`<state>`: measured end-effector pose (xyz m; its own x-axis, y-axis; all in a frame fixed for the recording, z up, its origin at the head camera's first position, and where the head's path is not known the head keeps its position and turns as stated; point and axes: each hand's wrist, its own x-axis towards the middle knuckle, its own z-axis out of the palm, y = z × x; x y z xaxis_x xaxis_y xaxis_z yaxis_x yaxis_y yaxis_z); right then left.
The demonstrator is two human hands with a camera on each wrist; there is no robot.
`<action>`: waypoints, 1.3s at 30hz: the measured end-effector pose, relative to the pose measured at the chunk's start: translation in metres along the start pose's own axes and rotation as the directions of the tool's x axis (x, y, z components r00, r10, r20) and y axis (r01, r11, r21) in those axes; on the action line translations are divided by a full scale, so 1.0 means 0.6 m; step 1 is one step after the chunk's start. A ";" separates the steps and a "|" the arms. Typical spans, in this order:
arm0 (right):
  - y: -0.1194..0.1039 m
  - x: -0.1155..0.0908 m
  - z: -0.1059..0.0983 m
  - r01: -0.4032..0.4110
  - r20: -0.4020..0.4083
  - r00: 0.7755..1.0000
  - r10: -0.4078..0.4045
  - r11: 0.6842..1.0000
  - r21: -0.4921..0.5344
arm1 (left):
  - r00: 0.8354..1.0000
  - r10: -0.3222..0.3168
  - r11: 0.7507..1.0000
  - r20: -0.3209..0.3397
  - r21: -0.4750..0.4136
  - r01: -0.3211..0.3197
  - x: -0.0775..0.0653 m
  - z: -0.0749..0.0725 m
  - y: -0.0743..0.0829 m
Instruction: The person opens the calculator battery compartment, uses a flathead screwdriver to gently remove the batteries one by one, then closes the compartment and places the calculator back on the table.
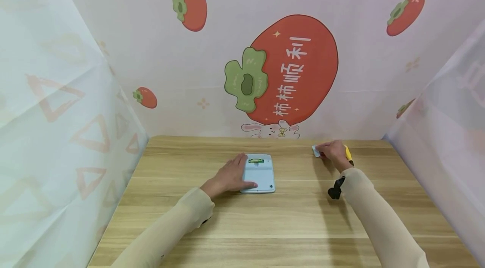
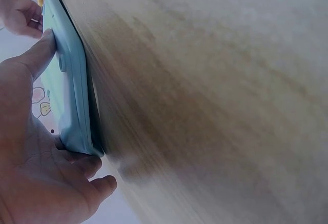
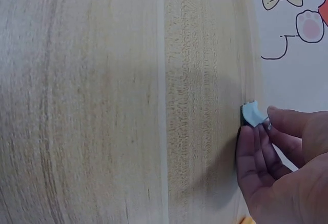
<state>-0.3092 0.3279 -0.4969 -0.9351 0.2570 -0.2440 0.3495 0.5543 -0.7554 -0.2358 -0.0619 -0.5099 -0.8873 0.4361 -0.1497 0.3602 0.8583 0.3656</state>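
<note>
A light blue calculator-like device (image 1: 261, 175) lies on the wooden table, its smooth back facing up. Near its far end an uncovered slot shows a green and yellow piece (image 1: 256, 161). My left hand (image 1: 229, 175) holds the device by its left side; in the left wrist view the thumb lies over the back and the fingers reach round the edge. Farther right, near the table's back edge, my right hand (image 1: 333, 153) pinches a small light blue cover (image 3: 253, 114) between thumb and fingers, low over the wood.
Just beyond my right hand lies a yellow and black tool (image 1: 349, 155), partly hidden by the hand. A printed backdrop (image 1: 212, 70) with persimmons rises behind the table (image 1: 242, 234), and patterned sheets close in both sides.
</note>
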 end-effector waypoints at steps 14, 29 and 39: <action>-0.001 -0.003 -0.003 0.028 -0.011 1.000 -0.029 0.998 -0.063 | 1.000 0.006 1.000 0.000 -0.004 -0.006 0.002 0.000 -0.002; -0.001 -0.011 -0.005 0.050 -0.035 0.998 -0.057 0.982 -0.180 | 1.000 0.011 1.000 -0.004 -0.011 -0.011 0.002 0.002 -0.003; 0.000 -0.015 -0.012 0.104 -0.044 0.991 -0.124 0.944 -0.314 | 1.000 0.017 1.000 -0.007 -0.011 -0.017 0.004 0.003 -0.005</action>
<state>-0.3002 0.3310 -0.4904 -0.9676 0.2209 -0.1221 0.2513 0.7982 -0.5474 -0.2384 -0.0634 -0.5131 -0.8831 0.4487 -0.1370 0.3720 0.8477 0.3781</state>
